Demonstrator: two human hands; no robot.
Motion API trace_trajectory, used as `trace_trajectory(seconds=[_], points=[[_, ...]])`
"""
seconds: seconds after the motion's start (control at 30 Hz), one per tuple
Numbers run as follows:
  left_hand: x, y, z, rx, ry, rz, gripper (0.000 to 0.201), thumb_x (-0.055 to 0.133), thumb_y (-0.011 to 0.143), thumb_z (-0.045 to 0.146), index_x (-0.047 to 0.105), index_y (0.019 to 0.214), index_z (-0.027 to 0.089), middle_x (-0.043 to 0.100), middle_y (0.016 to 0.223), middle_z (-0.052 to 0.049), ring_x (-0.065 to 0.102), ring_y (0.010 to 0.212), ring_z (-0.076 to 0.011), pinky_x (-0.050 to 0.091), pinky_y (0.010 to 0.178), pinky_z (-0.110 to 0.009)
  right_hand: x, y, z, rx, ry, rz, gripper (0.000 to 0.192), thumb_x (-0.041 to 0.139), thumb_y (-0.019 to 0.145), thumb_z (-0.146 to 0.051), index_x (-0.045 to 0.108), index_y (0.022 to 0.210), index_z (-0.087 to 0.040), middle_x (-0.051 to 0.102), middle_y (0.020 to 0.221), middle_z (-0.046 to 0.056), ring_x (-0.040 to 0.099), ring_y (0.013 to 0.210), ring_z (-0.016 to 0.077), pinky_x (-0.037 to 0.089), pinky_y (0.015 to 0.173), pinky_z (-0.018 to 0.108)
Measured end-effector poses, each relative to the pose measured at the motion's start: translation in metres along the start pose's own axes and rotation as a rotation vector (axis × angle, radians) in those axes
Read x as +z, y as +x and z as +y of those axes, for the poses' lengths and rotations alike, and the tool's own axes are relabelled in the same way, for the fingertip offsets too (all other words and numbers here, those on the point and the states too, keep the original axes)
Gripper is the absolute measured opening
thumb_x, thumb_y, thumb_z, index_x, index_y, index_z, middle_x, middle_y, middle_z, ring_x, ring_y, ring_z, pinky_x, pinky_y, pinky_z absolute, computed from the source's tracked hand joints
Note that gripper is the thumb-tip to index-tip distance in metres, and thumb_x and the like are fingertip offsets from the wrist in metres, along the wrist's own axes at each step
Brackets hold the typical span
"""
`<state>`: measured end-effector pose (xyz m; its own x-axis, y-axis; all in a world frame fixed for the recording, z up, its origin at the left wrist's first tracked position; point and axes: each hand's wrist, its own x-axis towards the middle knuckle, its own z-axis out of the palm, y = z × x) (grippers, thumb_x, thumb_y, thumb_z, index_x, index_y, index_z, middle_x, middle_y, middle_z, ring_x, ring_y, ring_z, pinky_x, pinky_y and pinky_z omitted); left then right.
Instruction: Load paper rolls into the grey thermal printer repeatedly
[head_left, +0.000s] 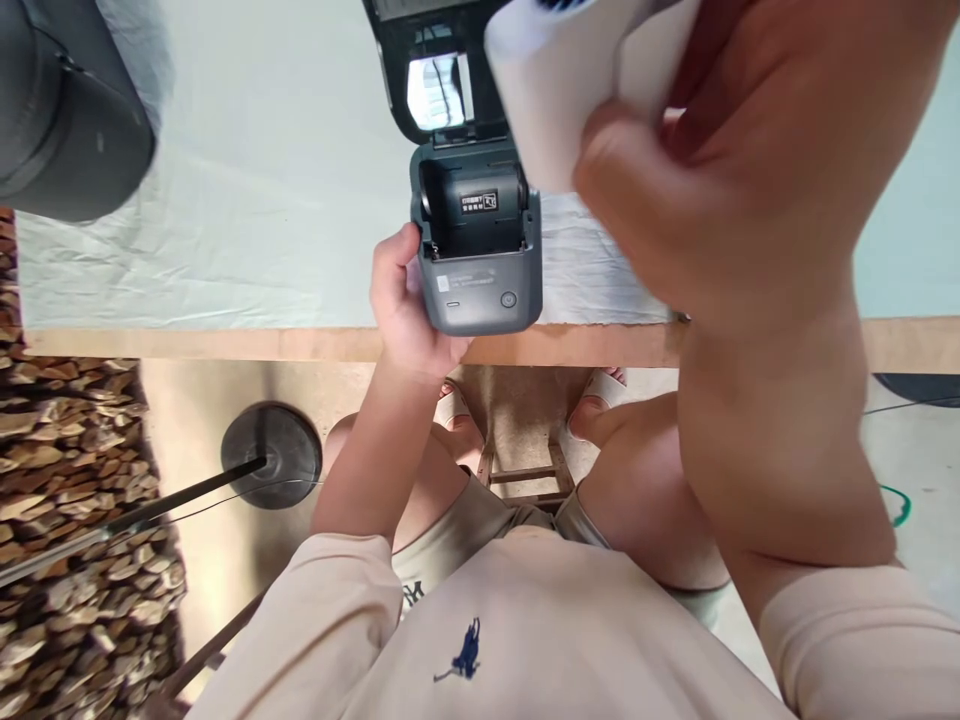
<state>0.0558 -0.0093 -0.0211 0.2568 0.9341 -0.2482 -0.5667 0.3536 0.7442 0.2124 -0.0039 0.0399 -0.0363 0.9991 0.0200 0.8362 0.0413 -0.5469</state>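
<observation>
Paper roll (555, 90) gripped in right hand (720, 150) above open printer (476, 240), left hand (405, 310) clasping its side.

1. Wooden table (225, 343) with a pale cloth (262, 200) spread over most of it, front edge left bare.
2. Small grey label printer (480, 260) sits on the cloth, lid flipped open.
3. Dark rounded thing (67, 120) at the far left corner.

A pale green cloth (247, 180) covers the wooden worktop (225, 343), whose bare edge shows along the cloth's near side. Below that edge lies a beige floor (195, 400) bearing a round dark stand base (271, 455); left of the base, stacked firewood (67, 480).
</observation>
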Motion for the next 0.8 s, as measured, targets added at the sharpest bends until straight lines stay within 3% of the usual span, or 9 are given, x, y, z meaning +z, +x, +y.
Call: trace_trajectory(seconds=[0.17,0.27,0.43,0.5,0.6,0.7,0.8], points=[[0.004,0.0,-0.003,0.027,0.004,-0.048,0.036,0.031,0.081,0.039,0.059,0.094,0.021,0.063,0.097,-0.002,0.044,0.119,-0.0232,0.045,0.093,-0.037,0.001,0.001,-0.008,-0.067,-0.126,-0.047,0.028,0.025,0.083,-0.025,0.038,0.107,-0.017,0.048,0.089,0.005,0.046,0.095,0.0117,0.037,0.072,0.022],[0.005,-0.001,-0.005,0.041,0.002,-0.066,0.03,0.033,0.081,0.035,0.058,0.092,0.023,0.063,0.096,-0.001,0.042,0.121,-0.0213,0.041,0.098,-0.036,0.005,-0.002,-0.013,-0.193,-0.254,-0.026,0.03,0.029,0.079,-0.019,0.039,0.107,-0.02,0.049,0.087,0.002,0.048,0.087,0.0102,0.036,0.071,0.021],[0.004,-0.001,-0.007,0.045,-0.001,-0.074,0.025,0.034,0.081,0.032,0.055,0.091,0.022,0.063,0.092,-0.004,0.042,0.12,-0.0206,0.039,0.098,-0.035,0.011,-0.005,-0.016,-0.318,-0.35,0.015,0.034,0.032,0.074,-0.014,0.046,0.103,-0.025,0.043,0.11,0.0,0.049,0.087,0.0095,0.033,0.067,0.022],[0.004,-0.001,-0.005,0.04,-0.028,-0.076,0.028,0.033,0.081,0.033,0.056,0.089,0.02,0.062,0.087,-0.005,0.049,0.113,-0.0211,0.041,0.095,-0.034,0.013,-0.005,-0.016,-0.316,-0.362,0.044,0.034,0.03,0.076,-0.016,0.046,0.104,-0.028,0.044,0.107,-0.001,0.049,0.087,0.01,0.033,0.068,0.023],[0.004,-0.002,-0.002,0.012,-0.058,-0.066,0.035,0.033,0.081,0.041,0.056,0.089,0.016,0.061,0.082,-0.004,0.059,0.088,-0.0176,0.047,0.078,-0.029,0.014,-0.007,-0.018,-0.337,-0.343,0.055,0.029,0.031,0.076,-0.019,0.046,0.099,-0.029,0.052,0.085,-0.004,0.05,0.078,0.0096,0.032,0.073,0.027],[0.001,-0.003,0.0,0.016,-0.071,-0.052,0.036,0.033,0.082,0.043,0.057,0.081,0.015,0.058,0.07,-0.002,0.059,0.069,-0.011,0.047,0.062,-0.021,0.011,-0.012,-0.023,-0.399,-0.308,-0.023,0.02,0.033,0.075,-0.021,0.049,0.086,-0.026,0.054,0.072,-0.005,0.049,0.069,0.0084,0.031,0.071,0.027],[-0.004,-0.003,-0.002,0.062,-0.06,-0.028,0.022,0.043,0.079,0.026,0.055,0.065,0.015,0.053,0.058,0.002,0.054,0.056,-0.0046,0.044,0.053,-0.014,0.005,-0.016,-0.027,-0.512,-0.206,-0.143,0.017,0.038,0.075,-0.029,0.054,0.08,-0.027,0.054,0.069,-0.007,0.05,0.068,0.0065,0.033,0.069,0.024]])
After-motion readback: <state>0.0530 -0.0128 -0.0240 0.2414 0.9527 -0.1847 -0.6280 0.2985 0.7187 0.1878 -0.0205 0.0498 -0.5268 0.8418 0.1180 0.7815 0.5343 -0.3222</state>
